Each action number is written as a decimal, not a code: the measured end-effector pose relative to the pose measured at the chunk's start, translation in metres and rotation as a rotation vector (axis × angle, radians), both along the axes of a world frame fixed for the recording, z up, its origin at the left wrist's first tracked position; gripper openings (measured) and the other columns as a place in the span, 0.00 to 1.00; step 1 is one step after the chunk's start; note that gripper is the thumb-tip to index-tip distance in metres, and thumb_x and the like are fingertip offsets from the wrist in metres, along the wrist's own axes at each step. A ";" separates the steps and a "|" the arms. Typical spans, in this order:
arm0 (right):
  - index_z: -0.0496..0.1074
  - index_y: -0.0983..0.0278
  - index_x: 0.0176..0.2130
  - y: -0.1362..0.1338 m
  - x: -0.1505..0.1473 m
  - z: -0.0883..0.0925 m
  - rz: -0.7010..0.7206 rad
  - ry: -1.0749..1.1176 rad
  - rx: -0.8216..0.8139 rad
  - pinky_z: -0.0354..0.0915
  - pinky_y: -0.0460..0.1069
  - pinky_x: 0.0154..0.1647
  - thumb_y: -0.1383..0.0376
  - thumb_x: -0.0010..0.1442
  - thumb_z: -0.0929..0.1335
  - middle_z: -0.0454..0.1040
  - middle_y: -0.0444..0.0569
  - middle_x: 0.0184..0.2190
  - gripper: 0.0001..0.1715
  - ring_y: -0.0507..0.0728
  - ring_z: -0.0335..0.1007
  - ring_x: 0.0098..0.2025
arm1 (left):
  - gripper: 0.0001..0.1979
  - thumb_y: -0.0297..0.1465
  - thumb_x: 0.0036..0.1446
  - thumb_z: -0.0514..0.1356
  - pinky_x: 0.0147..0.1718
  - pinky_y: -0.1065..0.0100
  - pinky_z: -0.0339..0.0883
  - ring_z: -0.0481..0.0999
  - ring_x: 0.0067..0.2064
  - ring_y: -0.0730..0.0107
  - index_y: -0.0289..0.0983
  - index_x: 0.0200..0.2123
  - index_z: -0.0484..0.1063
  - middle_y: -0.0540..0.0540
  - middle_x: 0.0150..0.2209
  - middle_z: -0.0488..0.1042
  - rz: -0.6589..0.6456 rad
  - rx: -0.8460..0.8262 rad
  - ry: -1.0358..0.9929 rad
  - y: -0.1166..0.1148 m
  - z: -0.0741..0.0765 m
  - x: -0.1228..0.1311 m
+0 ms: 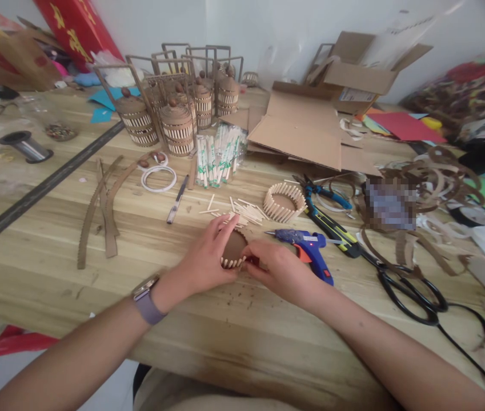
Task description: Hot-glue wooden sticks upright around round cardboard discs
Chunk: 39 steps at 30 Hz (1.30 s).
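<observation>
My left hand (205, 254) curves around the left side of a small round cardboard base (234, 244), thumb and fingers gripping its edge. Short wooden sticks stand along the front of that base's rim. At the rim's right side, the fingertips of my right hand (283, 271) are pinched together; what is between them is hidden. Loose wooden sticks (246, 212) lie just beyond my hands. A similar ring of upright sticks on a round base (285, 204) stands behind to the right. Close to my right hand lies a blue hot glue gun (311, 246) with an orange trigger.
Right of the glue gun are a utility knife (332, 228), pliers (328, 194) and black-handled scissors (413, 294). Cardboard strips (107, 222), a pen-shaped knife (177, 200) and a white ring coil (159, 178) lie left. Finished lidded baskets (177, 128), wrapped sticks (220, 154) and flat cardboard (297, 125) are behind.
</observation>
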State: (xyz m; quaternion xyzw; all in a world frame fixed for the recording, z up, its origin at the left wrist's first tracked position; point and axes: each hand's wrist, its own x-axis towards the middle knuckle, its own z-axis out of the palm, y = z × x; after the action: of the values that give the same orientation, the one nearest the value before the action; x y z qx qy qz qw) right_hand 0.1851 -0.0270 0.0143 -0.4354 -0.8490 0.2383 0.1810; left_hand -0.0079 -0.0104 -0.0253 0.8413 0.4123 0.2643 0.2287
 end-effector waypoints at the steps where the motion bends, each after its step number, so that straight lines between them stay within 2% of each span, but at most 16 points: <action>1: 0.72 0.64 0.32 0.000 0.000 -0.001 0.006 0.005 0.013 0.59 0.45 0.29 0.76 0.57 0.69 0.73 0.44 0.27 0.08 0.52 0.67 0.28 | 0.49 0.29 0.47 0.66 0.63 0.43 0.55 0.55 0.67 0.44 0.38 0.68 0.42 0.31 0.64 0.53 -0.001 -0.002 -0.003 0.000 0.000 0.000; 13: 0.69 0.64 0.31 0.002 0.004 -0.002 0.084 0.091 0.027 0.61 0.46 0.32 0.74 0.62 0.67 0.72 0.45 0.29 0.09 0.53 0.68 0.31 | 0.49 0.28 0.47 0.65 0.63 0.44 0.55 0.55 0.67 0.44 0.38 0.68 0.43 0.30 0.64 0.53 -0.027 0.001 -0.020 0.000 0.000 -0.001; 23: 0.70 0.63 0.34 0.000 0.004 -0.002 0.051 0.033 0.053 0.64 0.47 0.34 0.73 0.61 0.68 0.73 0.47 0.31 0.06 0.55 0.70 0.34 | 0.51 0.28 0.47 0.67 0.63 0.43 0.56 0.56 0.66 0.44 0.42 0.68 0.42 0.32 0.64 0.52 -0.041 -0.008 -0.014 0.002 0.002 -0.003; 24: 0.70 0.64 0.36 -0.001 0.005 -0.001 0.033 0.012 0.057 0.65 0.48 0.34 0.72 0.60 0.69 0.73 0.48 0.32 0.05 0.55 0.71 0.35 | 0.50 0.29 0.47 0.67 0.63 0.43 0.55 0.56 0.66 0.44 0.42 0.68 0.42 0.32 0.64 0.52 -0.046 -0.010 -0.013 0.003 0.004 -0.004; 27: 0.70 0.64 0.44 -0.004 0.013 0.007 -0.044 -0.036 0.071 0.65 0.48 0.33 0.68 0.59 0.71 0.74 0.48 0.34 0.12 0.56 0.71 0.33 | 0.51 0.28 0.48 0.67 0.63 0.42 0.54 0.55 0.67 0.45 0.44 0.68 0.41 0.34 0.64 0.54 -0.065 -0.023 -0.018 0.005 0.007 -0.007; 30: 0.70 0.63 0.38 -0.008 0.030 0.017 -0.160 -0.055 0.111 0.63 0.47 0.29 0.66 0.61 0.68 0.73 0.48 0.31 0.03 0.54 0.69 0.29 | 0.55 0.29 0.46 0.71 0.64 0.42 0.53 0.54 0.68 0.45 0.46 0.68 0.39 0.35 0.66 0.53 -0.051 -0.050 -0.027 0.005 0.010 -0.009; 34: 0.64 0.60 0.26 -0.016 0.065 0.021 -0.373 -0.203 0.192 0.58 0.48 0.26 0.58 0.64 0.64 0.70 0.46 0.25 0.16 0.55 0.66 0.25 | 0.58 0.32 0.43 0.73 0.64 0.41 0.52 0.54 0.68 0.43 0.46 0.69 0.38 0.35 0.66 0.53 0.006 -0.026 -0.024 0.003 0.010 -0.008; 37: 0.64 0.59 0.27 -0.022 0.087 0.012 -0.539 -0.372 0.197 0.57 0.50 0.26 0.50 0.62 0.64 0.70 0.48 0.24 0.19 0.58 0.68 0.25 | 0.57 0.31 0.44 0.72 0.65 0.41 0.52 0.53 0.68 0.43 0.45 0.69 0.37 0.34 0.66 0.53 0.030 0.017 -0.015 0.000 0.010 -0.006; 39: 0.65 0.60 0.29 -0.024 0.096 0.005 -0.607 -0.436 0.136 0.58 0.51 0.26 0.46 0.60 0.65 0.72 0.49 0.25 0.21 0.60 0.70 0.26 | 0.58 0.31 0.44 0.72 0.64 0.40 0.52 0.53 0.68 0.42 0.45 0.69 0.36 0.34 0.66 0.52 0.044 0.034 -0.015 -0.001 0.010 -0.005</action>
State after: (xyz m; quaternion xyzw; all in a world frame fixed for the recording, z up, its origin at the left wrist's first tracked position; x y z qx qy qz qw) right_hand 0.2807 -0.0512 0.0191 -0.6946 -0.7139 0.0187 0.0870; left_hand -0.0133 -0.0114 -0.0156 0.8337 0.4245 0.2826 0.2119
